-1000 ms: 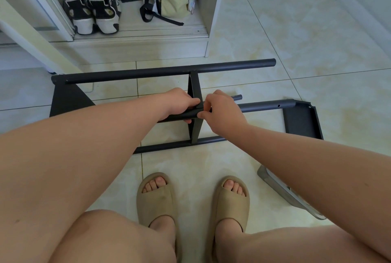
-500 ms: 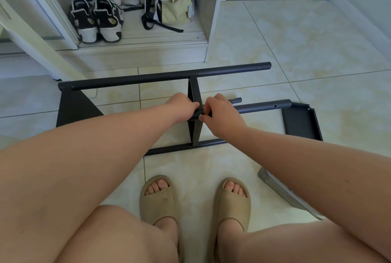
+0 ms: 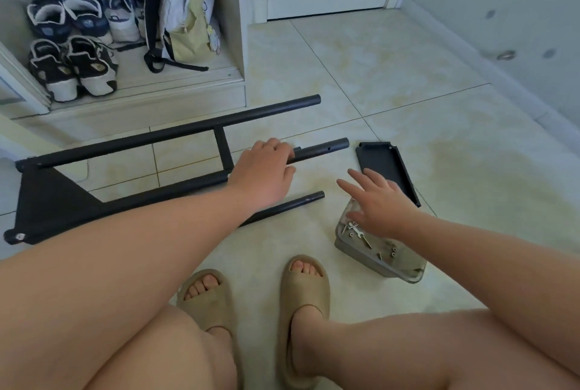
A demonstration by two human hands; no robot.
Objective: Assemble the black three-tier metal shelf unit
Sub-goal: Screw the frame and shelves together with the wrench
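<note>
Shelf frame: the black frame (image 3: 175, 131) lies flat on the tiled floor (image 3: 408, 91), in front of the person's feet and to the left.
Frame parts: a far tube and a near tube (image 3: 292, 205) run side by side, joined by a crossbar (image 3: 222, 151); a black end panel (image 3: 47, 198) closes the left end.
Left hand: the left hand (image 3: 263, 170) lies on the middle tube (image 3: 326, 148), with its fingers curled over it.
Right hand: the right hand (image 3: 379, 201) has its fingers straight and spread and holds nothing. It is above the far end of the clear box (image 3: 354, 251); I cannot tell if it touches it.
Clear box: it stands on the floor to the right of the feet, with screws (image 3: 390, 251) and a small wrench (image 3: 356, 234) inside.
Black tray: a loose black tray (image 3: 383, 166) lies on the floor just behind the box.
Feet: both are in beige sandals (image 3: 304, 289).
Background: shoes (image 3: 72, 66) and a backpack (image 3: 185, 19) are in an open cabinet.
</note>
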